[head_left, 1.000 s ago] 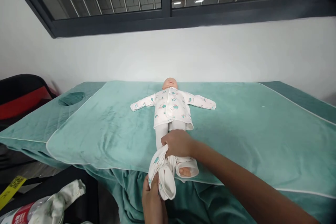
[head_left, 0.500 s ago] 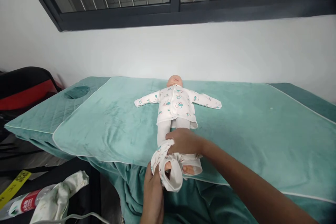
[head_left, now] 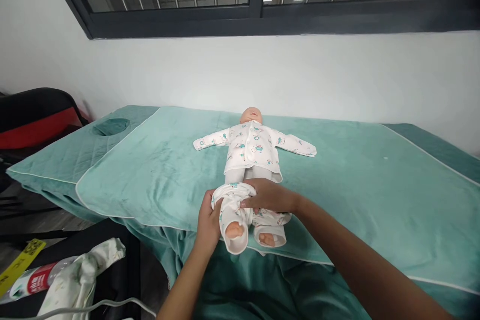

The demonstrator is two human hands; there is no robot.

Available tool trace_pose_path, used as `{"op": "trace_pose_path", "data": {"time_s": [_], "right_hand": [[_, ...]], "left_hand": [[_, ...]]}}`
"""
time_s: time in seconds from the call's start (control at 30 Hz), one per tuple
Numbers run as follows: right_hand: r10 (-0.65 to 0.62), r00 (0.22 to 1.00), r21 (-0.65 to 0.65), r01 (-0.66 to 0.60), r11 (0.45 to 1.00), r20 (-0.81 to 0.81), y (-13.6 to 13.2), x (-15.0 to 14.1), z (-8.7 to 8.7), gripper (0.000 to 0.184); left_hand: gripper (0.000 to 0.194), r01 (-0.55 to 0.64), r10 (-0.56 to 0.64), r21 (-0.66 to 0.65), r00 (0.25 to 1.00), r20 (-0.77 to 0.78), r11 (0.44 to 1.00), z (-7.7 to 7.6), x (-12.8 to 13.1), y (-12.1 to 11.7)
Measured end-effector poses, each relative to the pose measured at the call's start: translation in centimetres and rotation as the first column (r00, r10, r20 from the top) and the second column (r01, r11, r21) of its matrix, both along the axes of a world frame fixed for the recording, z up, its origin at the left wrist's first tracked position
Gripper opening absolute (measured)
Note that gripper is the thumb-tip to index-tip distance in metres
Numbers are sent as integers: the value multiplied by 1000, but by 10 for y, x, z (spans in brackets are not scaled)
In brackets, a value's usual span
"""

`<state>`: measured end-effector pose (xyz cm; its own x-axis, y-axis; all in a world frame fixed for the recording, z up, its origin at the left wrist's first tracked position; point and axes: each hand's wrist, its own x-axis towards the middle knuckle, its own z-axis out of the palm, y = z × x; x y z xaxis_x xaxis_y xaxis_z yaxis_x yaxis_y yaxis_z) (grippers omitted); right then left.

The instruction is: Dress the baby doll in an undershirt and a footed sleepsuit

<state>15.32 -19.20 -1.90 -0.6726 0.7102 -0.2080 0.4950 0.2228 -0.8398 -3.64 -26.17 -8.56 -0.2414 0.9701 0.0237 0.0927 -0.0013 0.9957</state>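
A baby doll lies on its back, arms spread, in a white printed jacket. White printed trousers are bunched round its lower legs, and both feet show at the cuffs. My left hand grips the trousers' waist fabric on the left side, beside the doll's leg. Across the legs, my right hand pinches the same bunched cloth from the right. White legs show between jacket hem and trousers.
The doll rests on a green velvety sheet over a bed against the wall. At lower left, a black chair seat holds a plastic bottle, a crumpled cloth and a yellow tag. A cable crosses there.
The left trouser leg has been drawn up over the doll's foot, which now shows through the cuff. My left hand has moved up the leg; the view has shifted slightly.
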Motion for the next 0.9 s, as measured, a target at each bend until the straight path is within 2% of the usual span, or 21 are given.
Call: {"op": "trace_pose_path", "data": {"time_s": [0.13, 0.27, 0.33, 0.43, 0.53, 0.6, 0.67, 0.77, 0.83, 0.9], "right_hand": [[-43, 998, -96, 39, 995, -43, 2, 3, -5, 33], [-128, 990, -39, 126, 991, -57, 2, 3, -9, 23], [-145, 986, -5, 145, 989, -88, 2, 3, -8, 23], [-178, 973, -12, 178, 984, -148, -1, 6, -4, 33], [-246, 953, -55, 240, 969, -176, -6, 13, 2, 36], [-318, 922, -37, 318, 947, -221, -8, 17, 6, 35], [-405, 872, 62, 436, 898, -274, -8, 21, 7, 34], [-534, 811, 301, 585, 754, -238, -3, 25, 8, 30], [-604, 787, 489, 577, 654, -122, 4, 24, 7, 23], [-627, 778, 666, 453, 592, 29, 10, 19, 7, 20]], "left_hand": [[22, 26, -3, 146, 989, -150, 989, 2, -3, 22], [23, 70, -12, 210, 964, -264, 975, 4, -8, 44], [23, 103, -50, 197, 965, -259, 975, 8, -10, 55], [24, 211, -187, 111, 962, -200, 971, 14, -17, 67], [35, 325, -317, 36, 936, -154, 945, 20, -25, 75], [41, 346, -342, 12, 930, -136, 938, 24, -28, 80], [41, 325, -321, 9, 938, -132, 946, 29, -27, 86], [28, 285, -278, 26, 949, -145, 958, 36, -19, 97], [25, 282, -251, 86, 932, -262, 956, 41, -9, 103], [34, 309, -200, 140, 838, -508, 941, 45, 3, 106]]}}
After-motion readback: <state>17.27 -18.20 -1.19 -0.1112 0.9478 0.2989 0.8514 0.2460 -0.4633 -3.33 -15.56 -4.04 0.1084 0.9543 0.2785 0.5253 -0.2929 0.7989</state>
